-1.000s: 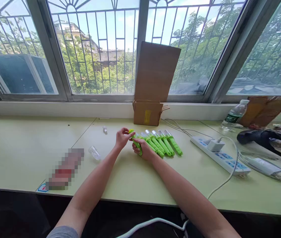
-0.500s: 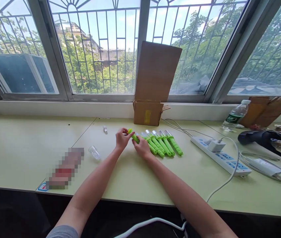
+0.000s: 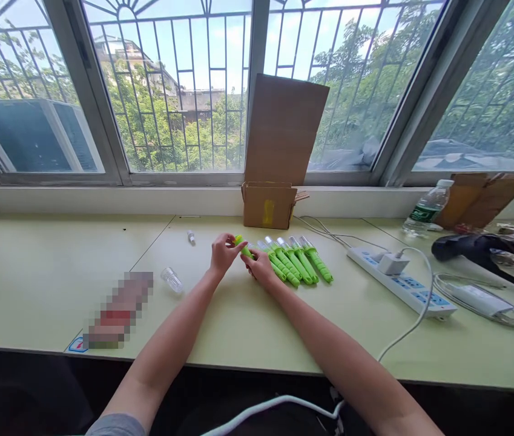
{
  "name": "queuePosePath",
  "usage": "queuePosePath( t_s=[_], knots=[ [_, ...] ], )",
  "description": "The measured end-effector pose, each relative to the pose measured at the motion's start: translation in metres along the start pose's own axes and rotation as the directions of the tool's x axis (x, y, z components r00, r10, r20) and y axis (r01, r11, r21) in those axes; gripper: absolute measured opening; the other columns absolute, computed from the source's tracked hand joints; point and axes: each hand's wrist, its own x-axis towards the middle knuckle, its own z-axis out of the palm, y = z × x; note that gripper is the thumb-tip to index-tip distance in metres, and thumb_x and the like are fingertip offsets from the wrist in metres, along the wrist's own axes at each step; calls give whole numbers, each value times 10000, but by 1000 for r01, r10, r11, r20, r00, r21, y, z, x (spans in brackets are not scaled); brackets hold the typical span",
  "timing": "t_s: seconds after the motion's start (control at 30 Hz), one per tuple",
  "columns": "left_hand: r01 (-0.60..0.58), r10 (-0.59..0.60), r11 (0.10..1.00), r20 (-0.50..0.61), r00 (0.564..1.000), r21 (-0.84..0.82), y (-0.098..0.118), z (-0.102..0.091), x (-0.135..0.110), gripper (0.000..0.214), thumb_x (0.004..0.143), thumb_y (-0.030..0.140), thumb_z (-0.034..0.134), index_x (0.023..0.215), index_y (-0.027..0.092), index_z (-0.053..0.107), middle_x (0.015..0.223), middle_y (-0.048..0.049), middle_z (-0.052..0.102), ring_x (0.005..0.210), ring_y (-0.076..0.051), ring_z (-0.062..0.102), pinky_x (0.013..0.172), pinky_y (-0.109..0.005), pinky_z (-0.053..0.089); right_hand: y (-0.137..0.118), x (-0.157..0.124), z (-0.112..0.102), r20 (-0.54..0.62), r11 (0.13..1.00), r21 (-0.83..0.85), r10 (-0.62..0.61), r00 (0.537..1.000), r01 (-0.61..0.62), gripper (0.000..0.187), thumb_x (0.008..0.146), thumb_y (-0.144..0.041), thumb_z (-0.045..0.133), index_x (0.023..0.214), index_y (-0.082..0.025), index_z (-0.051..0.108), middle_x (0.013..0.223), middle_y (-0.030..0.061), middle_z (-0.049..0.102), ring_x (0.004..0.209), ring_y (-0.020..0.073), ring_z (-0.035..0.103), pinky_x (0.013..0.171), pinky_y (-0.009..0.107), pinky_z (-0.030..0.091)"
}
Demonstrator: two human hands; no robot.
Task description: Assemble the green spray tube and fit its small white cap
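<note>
A green tube-shaped piece [image 3: 246, 249] with a yellow-green end is held between both hands above the table. My left hand [image 3: 223, 253] pinches its yellow-green end with the fingertips. My right hand [image 3: 259, 266] is closed around the lower part, hiding much of it. Just right of my right hand lies a row of several green ribbed sticks with clear caps [image 3: 301, 264]. To the left of my left arm rests a clear plastic cap [image 3: 172, 280] on its side. A small white-and-clear piece [image 3: 191, 237] is farther back.
A cardboard box [image 3: 269, 206] with a raised flap stands by the window. On the right are a power strip [image 3: 402, 281] with a charger and cables, a water bottle [image 3: 428, 208] and a black curved object [image 3: 470, 251]. A blurred item [image 3: 120, 309] lies left.
The view has shifted slightly. Both hands keep hold of the green piece, and the right fingers have changed position a little around it.
</note>
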Motion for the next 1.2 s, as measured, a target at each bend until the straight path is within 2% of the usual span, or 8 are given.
queuePosePath(
  t_s=[0.23, 0.67, 0.87, 1.0, 1.1, 1.2],
  knots=[
    [3, -3, 1000, 17, 1000, -3, -1, 0, 0, 385, 643, 503, 772, 739, 185, 578, 714, -17, 609, 642, -139, 635, 585, -290, 605, -8, -2, 0, 44, 985, 148, 77, 996, -83, 310, 701, -476, 654, 693, -200, 514, 495, -59, 469, 343, 67, 364, 320, 210, 242],
    [45, -41, 995, 47, 998, -84, 1, 0, 0, 409, 619, 502, 787, 770, 179, 587, 759, -21, 639, 703, -148, 661, 638, -326, 630, -11, -4, -3, 101, 963, 219, 134, 986, -154, 360, 686, -512, 664, 699, -202, 482, 505, -60, 477, 340, 56, 369, 310, 193, 233],
    [81, -70, 983, 66, 995, -166, 4, 1, -2, 412, 613, 486, 797, 776, 174, 583, 777, -22, 662, 721, -154, 683, 672, -346, 635, -15, -3, -6, 143, 963, 196, 161, 977, -187, 353, 692, -518, 641, 770, -194, 524, 496, -63, 478, 333, 58, 354, 309, 196, 238],
    [121, -113, 978, 56, 992, -172, 5, 1, -4, 392, 627, 466, 795, 779, 169, 590, 802, -41, 683, 735, -168, 695, 677, -342, 632, -13, -3, -5, 140, 974, 165, 133, 981, -156, 332, 718, -510, 619, 750, -199, 505, 501, -57, 490, 330, 63, 365, 311, 198, 248],
    [137, -132, 976, 41, 990, -167, 6, 1, -5, 383, 631, 456, 795, 768, 167, 583, 821, -51, 692, 751, -175, 701, 693, -345, 628, -9, -4, -1, 97, 994, 63, 83, 992, -89, 320, 744, -508, 590, 728, -201, 501, 519, -41, 517, 341, 79, 407, 325, 207, 285],
    [137, -137, 979, 9, 991, -154, 6, 1, -4, 378, 634, 453, 793, 755, 171, 572, 816, -49, 691, 747, -174, 700, 701, -350, 626, -5, -3, 3, 1, 993, -115, -7, 1000, 7, 290, 766, -482, 564, 755, -193, 547, 571, -15, 559, 400, 104, 470, 381, 225, 345]
  ],
)
